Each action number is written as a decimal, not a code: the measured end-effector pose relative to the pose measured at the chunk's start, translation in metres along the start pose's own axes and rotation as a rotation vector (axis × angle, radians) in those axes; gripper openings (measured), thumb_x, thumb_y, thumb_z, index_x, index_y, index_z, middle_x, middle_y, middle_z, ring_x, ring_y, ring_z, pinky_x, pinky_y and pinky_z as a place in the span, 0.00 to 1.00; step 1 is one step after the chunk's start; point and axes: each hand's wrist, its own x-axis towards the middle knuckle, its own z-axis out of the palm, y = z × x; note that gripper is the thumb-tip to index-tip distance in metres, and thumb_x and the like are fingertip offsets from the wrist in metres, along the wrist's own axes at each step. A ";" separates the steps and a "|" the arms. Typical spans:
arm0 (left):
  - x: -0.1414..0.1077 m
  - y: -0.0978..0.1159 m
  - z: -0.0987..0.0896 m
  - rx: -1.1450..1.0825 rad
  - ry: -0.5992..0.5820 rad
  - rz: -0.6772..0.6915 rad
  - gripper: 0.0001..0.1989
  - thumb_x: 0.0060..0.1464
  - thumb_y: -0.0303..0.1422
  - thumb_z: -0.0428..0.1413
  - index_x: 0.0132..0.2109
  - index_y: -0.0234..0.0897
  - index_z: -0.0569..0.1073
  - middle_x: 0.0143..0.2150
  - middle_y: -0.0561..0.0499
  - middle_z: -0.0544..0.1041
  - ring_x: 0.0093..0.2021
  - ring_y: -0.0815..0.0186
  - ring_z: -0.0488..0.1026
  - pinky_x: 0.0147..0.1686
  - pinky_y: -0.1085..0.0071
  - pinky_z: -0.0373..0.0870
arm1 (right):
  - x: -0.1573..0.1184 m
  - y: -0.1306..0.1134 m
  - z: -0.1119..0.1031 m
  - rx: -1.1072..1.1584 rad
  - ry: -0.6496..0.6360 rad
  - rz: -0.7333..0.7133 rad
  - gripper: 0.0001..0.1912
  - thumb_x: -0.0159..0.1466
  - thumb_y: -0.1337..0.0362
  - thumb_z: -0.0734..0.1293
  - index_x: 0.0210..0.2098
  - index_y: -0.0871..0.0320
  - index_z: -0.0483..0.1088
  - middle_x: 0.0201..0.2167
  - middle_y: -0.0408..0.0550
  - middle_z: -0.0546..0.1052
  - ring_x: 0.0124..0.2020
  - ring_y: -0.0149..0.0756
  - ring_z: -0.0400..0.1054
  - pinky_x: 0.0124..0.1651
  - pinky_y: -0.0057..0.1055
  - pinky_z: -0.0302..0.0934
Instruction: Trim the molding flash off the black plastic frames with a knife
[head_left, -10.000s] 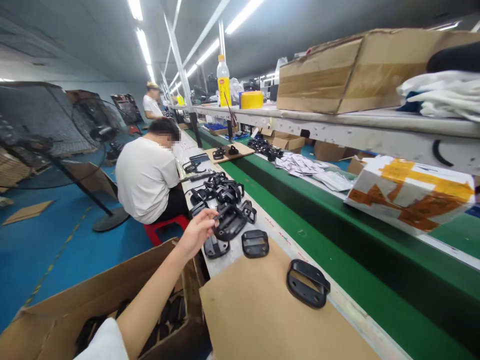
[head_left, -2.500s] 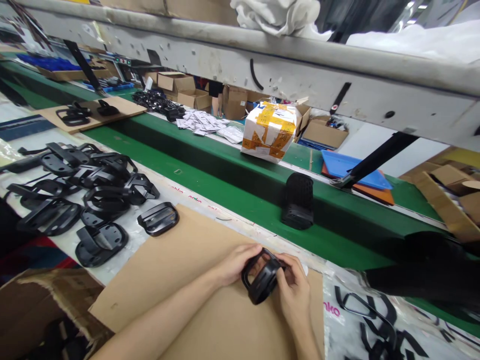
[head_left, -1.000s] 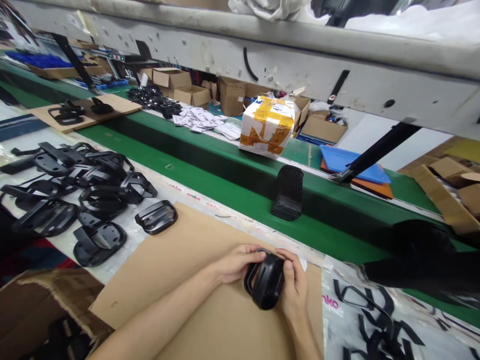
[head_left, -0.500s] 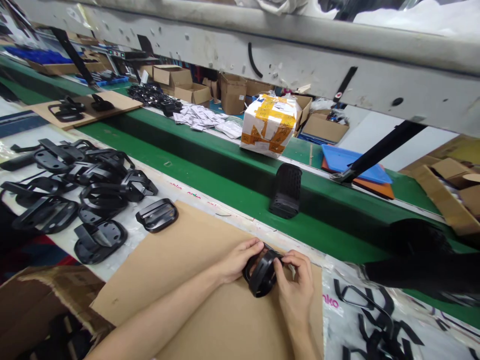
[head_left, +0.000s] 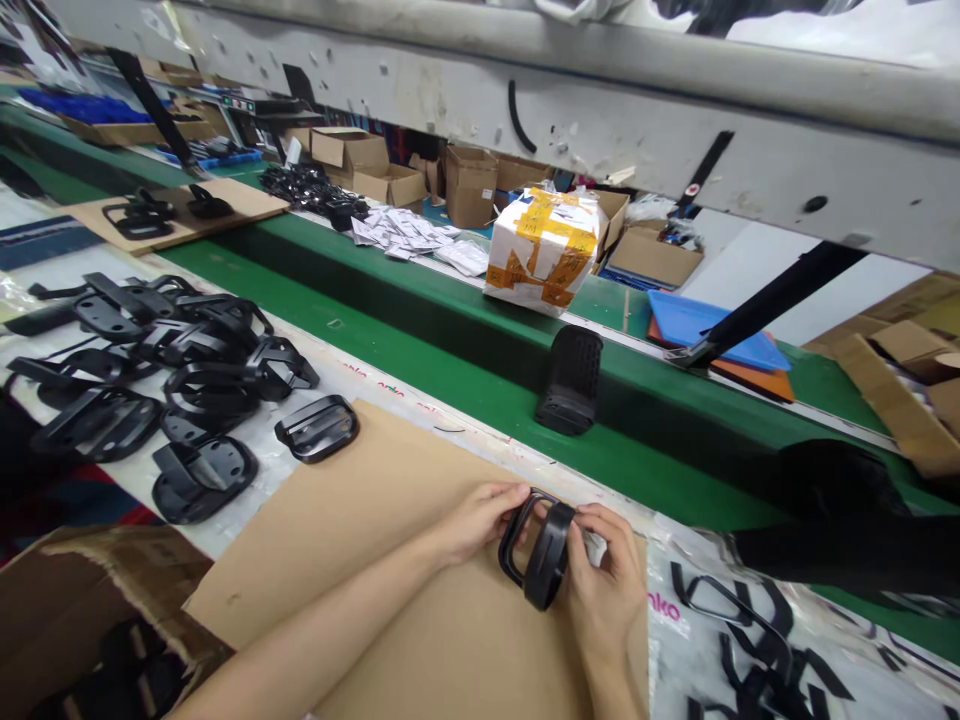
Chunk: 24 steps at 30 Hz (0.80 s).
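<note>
Over the cardboard sheet, a black plastic bracket with a curved band and an open oval frame is held between both hands. My left hand pinches the top of its frame from the left. From the right, my right hand has its thumb and fingers closed on the band's edge. Something small and pale shows inside the curl of those right fingers; I cannot make it out. One similar black part lies at the sheet's upper left corner.
Many similar black parts are heaped at left, near an open carton. Black strips lie at right. Across the green conveyor belt stand a ribbed black piece and a taped white box. A dark blurred shape sits at right.
The bracket has been turned, so its open frame and the band's side now show more. Both hands have shifted slightly to the right with it.
</note>
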 end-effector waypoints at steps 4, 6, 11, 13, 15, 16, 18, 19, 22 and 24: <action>-0.002 0.006 0.004 -0.140 -0.006 -0.050 0.22 0.47 0.48 0.70 0.36 0.33 0.75 0.32 0.50 0.76 0.29 0.67 0.72 0.32 0.70 0.68 | -0.002 0.000 0.001 -0.001 -0.012 -0.033 0.01 0.69 0.67 0.69 0.39 0.56 0.73 0.42 0.49 0.75 0.44 0.41 0.71 0.48 0.40 0.66; -0.003 0.006 0.004 -0.193 0.023 -0.051 0.21 0.46 0.45 0.71 0.35 0.33 0.74 0.33 0.50 0.77 0.32 0.66 0.73 0.35 0.70 0.69 | -0.003 0.001 0.002 -0.001 -0.023 -0.046 0.01 0.69 0.67 0.69 0.39 0.56 0.73 0.41 0.49 0.75 0.43 0.41 0.71 0.48 0.40 0.66; -0.001 0.000 0.005 -0.157 0.118 -0.057 0.22 0.47 0.48 0.70 0.36 0.34 0.75 0.31 0.51 0.77 0.30 0.68 0.72 0.35 0.72 0.67 | -0.006 0.001 0.004 0.023 -0.038 -0.045 0.03 0.68 0.69 0.70 0.40 0.55 0.73 0.41 0.49 0.73 0.43 0.41 0.70 0.49 0.40 0.66; -0.002 -0.001 0.007 -0.092 0.129 -0.022 0.24 0.49 0.52 0.68 0.37 0.33 0.76 0.30 0.51 0.77 0.31 0.67 0.72 0.36 0.71 0.66 | -0.007 0.001 0.005 0.041 -0.038 -0.027 0.03 0.68 0.69 0.70 0.40 0.56 0.73 0.41 0.49 0.73 0.44 0.41 0.70 0.49 0.40 0.66; -0.003 0.001 0.009 0.006 0.115 0.041 0.26 0.51 0.54 0.65 0.37 0.33 0.77 0.32 0.50 0.78 0.35 0.65 0.72 0.39 0.71 0.67 | -0.007 0.002 0.006 0.058 -0.032 -0.004 0.02 0.69 0.69 0.69 0.40 0.56 0.72 0.41 0.49 0.73 0.44 0.40 0.69 0.50 0.40 0.65; -0.003 0.002 0.010 0.068 0.101 0.075 0.26 0.52 0.55 0.64 0.38 0.33 0.77 0.33 0.50 0.78 0.37 0.64 0.72 0.41 0.70 0.66 | -0.007 0.003 0.006 0.067 -0.028 0.011 0.02 0.69 0.68 0.69 0.40 0.56 0.71 0.41 0.48 0.72 0.44 0.40 0.69 0.50 0.40 0.65; -0.004 0.003 0.009 0.185 0.072 0.130 0.27 0.54 0.57 0.61 0.38 0.32 0.76 0.35 0.50 0.77 0.38 0.65 0.71 0.42 0.71 0.65 | -0.007 0.005 0.007 0.087 -0.026 0.044 0.02 0.69 0.67 0.69 0.40 0.56 0.71 0.41 0.48 0.72 0.44 0.40 0.68 0.51 0.40 0.64; -0.004 0.004 0.008 0.228 0.061 0.147 0.28 0.55 0.57 0.60 0.38 0.32 0.76 0.35 0.51 0.76 0.37 0.66 0.70 0.41 0.71 0.64 | -0.007 0.006 0.007 0.096 -0.028 0.060 0.02 0.69 0.67 0.69 0.40 0.56 0.71 0.41 0.48 0.71 0.45 0.40 0.68 0.51 0.40 0.63; -0.003 0.002 0.001 0.270 0.018 0.129 0.27 0.57 0.57 0.58 0.41 0.33 0.74 0.36 0.52 0.74 0.35 0.68 0.68 0.39 0.73 0.63 | -0.009 0.008 0.006 0.122 -0.038 0.106 0.02 0.70 0.65 0.68 0.40 0.56 0.70 0.41 0.48 0.71 0.46 0.41 0.68 0.52 0.41 0.63; -0.002 0.001 -0.003 0.266 -0.002 0.104 0.26 0.57 0.56 0.59 0.42 0.33 0.74 0.34 0.53 0.73 0.33 0.69 0.68 0.37 0.74 0.63 | -0.010 0.009 0.006 0.134 -0.043 0.134 0.03 0.70 0.65 0.68 0.40 0.56 0.70 0.42 0.49 0.71 0.47 0.41 0.68 0.51 0.41 0.63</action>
